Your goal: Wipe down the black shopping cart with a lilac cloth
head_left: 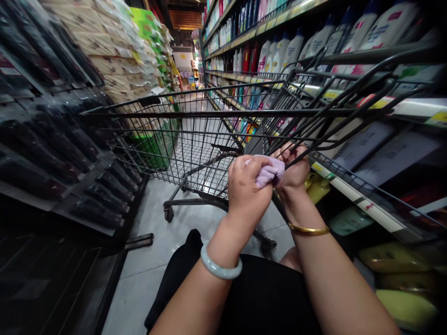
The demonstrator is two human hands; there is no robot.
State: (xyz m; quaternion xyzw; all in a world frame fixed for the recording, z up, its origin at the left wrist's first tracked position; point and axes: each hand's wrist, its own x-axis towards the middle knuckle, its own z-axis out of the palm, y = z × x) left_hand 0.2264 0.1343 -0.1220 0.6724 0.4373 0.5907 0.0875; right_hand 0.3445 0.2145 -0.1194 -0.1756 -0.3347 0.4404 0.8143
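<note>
My left hand (248, 184), with a pale green bangle at the wrist, is closed around a bunched light purple cloth (270, 173). The cloth presses up close to my right hand (296, 168), which wears a gold bangle. My right fingers are curled at a dark bar of the shopping cart (195, 114) and seem to grip it; part of them is hidden behind the bar. Both hands are low at the near side of the cart, beneath its upper rails. The wire basket shows nothing inside it.
Shelves with several white bottles (375, 32) rise on the right, their price rail (366, 211) close to my right arm. Packaged goods (52, 153) hang on the left, beside stacked packs (111, 51). A caster (168, 213) rests on the grey tiled floor (157, 246).
</note>
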